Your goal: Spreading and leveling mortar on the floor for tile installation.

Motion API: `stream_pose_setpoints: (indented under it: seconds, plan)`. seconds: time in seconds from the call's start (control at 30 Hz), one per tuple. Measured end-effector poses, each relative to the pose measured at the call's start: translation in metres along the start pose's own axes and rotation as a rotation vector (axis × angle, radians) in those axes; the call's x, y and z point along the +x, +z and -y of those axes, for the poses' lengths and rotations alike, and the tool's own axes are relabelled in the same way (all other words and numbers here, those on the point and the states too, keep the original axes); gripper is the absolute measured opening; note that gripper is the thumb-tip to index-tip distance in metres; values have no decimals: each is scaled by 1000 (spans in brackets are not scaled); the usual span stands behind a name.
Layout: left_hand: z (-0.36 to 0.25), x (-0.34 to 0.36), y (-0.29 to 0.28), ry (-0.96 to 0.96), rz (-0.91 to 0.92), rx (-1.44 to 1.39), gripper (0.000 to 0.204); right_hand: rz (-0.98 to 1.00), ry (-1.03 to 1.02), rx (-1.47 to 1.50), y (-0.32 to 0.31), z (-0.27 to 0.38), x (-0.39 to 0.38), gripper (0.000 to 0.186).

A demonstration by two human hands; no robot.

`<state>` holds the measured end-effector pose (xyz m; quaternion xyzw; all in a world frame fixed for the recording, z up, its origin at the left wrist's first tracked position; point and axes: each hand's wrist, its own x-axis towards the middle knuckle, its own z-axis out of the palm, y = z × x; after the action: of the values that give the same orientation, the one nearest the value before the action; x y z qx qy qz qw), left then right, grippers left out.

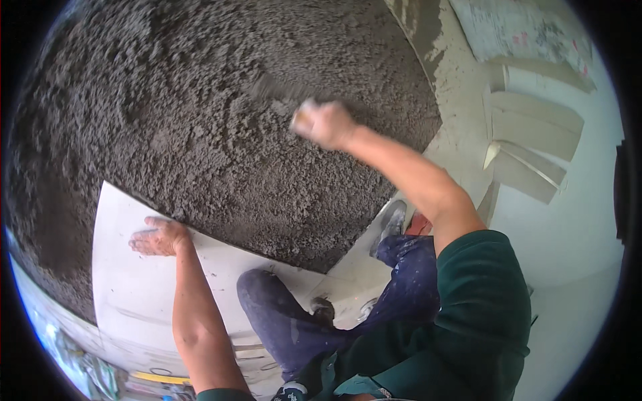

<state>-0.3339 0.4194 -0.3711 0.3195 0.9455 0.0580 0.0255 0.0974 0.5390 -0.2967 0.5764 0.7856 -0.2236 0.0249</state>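
One mortar bed (221, 167), one hand tool (302, 119), two forearms (200, 321) and one sack (518, 33) show.

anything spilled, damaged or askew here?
No clear damage, just mess: dark streaks mark the white slab that the left hand rests on, and a ragged grey-brown patch covers part of the pale floor beside the grainy grey mix. Both look like stray smears on light surfaces.
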Motion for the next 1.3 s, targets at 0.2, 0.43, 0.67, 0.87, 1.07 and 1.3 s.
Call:
stream_pose_setpoints:
  seconds: [0.2,0.43,0.67,0.87,1.07,1.3]
  plan:
    - [12,3,2,-92,75,82,88,-57,-138,305,45,107,-46,42]
    - [17,10,1,-56,17,102,86,-203,798,698,10,0,-37,50]
    - [6,7,-1,-114,44,76,87,-426,1177,553,-10,-124,-182,54]
    - [26,23,0,-131,54,75,88,-197,971,571,-15,-113,-127,52]
    - [15,18,5,-120,37,121,88,-909,1548,1140,-14,-248,-228,54]
    - [22,24,9,-117,27,125,88,-992,1510,1332,-28,-268,-230,41]
